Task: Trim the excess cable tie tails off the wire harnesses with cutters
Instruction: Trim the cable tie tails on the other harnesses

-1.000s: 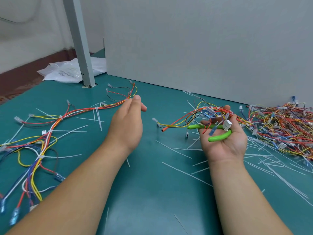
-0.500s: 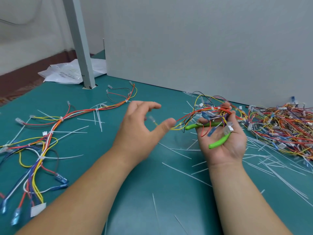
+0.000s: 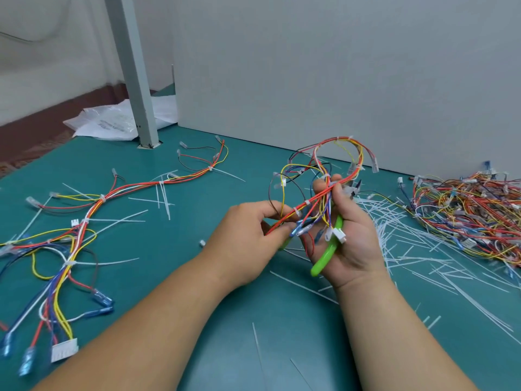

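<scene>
Green-handled cutters (image 3: 327, 255) lie in the right hand (image 3: 355, 244), whose fingers curl round them and a tangled wire harness (image 3: 339, 141) held up above the teal table (image 3: 174, 266). The left hand (image 3: 245, 249) pinches the harness's red wires between thumb and fingertips. Cut white tie tails (image 3: 408, 249) litter the table nearby.

The left hand (image 3: 248, 238) and right hand (image 3: 352, 244) are bare, with forearms (image 3: 158, 320) apparently uncovered to the frame's edge.

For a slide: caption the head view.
Left hand and right hand hold a multicoloured wire harness; green-handled cutters lie in the right palm.
</scene>
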### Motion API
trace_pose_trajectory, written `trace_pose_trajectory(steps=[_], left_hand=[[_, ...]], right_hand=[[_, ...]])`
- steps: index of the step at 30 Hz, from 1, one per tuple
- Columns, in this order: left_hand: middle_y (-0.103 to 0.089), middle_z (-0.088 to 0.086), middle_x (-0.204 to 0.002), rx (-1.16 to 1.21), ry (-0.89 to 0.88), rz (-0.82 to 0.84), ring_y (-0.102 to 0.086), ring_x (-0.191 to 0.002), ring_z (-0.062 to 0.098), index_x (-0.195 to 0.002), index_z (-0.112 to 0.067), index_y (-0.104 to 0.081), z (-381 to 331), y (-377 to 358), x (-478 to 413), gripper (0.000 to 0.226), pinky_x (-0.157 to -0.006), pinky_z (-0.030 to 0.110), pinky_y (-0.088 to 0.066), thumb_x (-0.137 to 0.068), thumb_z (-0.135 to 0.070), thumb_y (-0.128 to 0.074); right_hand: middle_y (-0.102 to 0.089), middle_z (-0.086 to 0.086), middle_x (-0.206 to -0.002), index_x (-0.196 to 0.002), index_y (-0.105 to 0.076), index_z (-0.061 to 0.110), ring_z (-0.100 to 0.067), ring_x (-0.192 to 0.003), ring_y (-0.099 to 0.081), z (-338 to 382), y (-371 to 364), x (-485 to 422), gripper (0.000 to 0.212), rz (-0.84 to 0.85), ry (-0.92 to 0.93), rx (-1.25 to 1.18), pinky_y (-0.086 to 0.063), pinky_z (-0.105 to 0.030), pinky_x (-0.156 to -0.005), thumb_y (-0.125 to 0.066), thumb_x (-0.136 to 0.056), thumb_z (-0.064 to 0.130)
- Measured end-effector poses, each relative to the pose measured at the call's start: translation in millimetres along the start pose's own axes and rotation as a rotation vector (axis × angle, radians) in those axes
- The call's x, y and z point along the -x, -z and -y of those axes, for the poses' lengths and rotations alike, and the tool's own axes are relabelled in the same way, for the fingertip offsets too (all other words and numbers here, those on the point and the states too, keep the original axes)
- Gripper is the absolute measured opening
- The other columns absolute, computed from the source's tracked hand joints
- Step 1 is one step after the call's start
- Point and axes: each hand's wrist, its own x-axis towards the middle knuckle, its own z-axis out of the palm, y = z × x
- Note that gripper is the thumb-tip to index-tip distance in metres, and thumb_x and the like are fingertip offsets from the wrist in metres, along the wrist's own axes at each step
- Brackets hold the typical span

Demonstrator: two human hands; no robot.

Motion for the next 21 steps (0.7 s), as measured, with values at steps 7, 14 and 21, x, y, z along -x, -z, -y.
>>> trace_pose_trajectory(steps=[7, 14, 21], left_hand=[[-0.071, -0.009, -0.069, 0.045, -0.005, -0.178, -0.067, -0.056, 0.009, -0.096, -0.040, -0.075, 1, 4, -2, 0.014, -0.062, 0.031, -0.058, -0.088, -0.039, -0.063], [-0.062, -0.008, -0.067, -0.028, -0.052, -0.087, -0.051, -0.057, 0.008, -0.096, -0.039, -0.069, -2, 2, -2, 0.038, -0.057, 0.024, -0.045, -0.074, -0.070, -0.063], [-0.071, -0.024, -0.098, -0.066, 0.075, 0.094, -0.068, -0.081, 0.000, -0.131, -0.050, -0.054, 0, 4, 0, 0.077, -0.081, 0.019, -0.054, -0.062, -0.060, -0.085]], right_hand=[[-0.069, 0.005, -0.083, -0.098, -0.064, 0.024, -0.011, -0.068, -0.062, -5, -1, 1, 0.011, -0.028, 0.077, 0.130, -0.055, -0.026, -0.061, -0.062, -0.087, 0.022], [-0.065, 0.004, -0.093, -0.099, -0.064, 0.027, -0.010, -0.076, -0.058, -1, 0, -2, 0.009, -0.056, 0.056, 0.067, -0.050, -0.030, -0.071, -0.060, -0.093, 0.022], [-0.072, 0.005, -0.079, -0.092, -0.065, 0.025, -0.016, -0.069, -0.069, 19, 13, -5, 0.023, -0.165, 0.074, -0.116, -0.054, -0.024, -0.057, -0.048, -0.103, 0.035]])
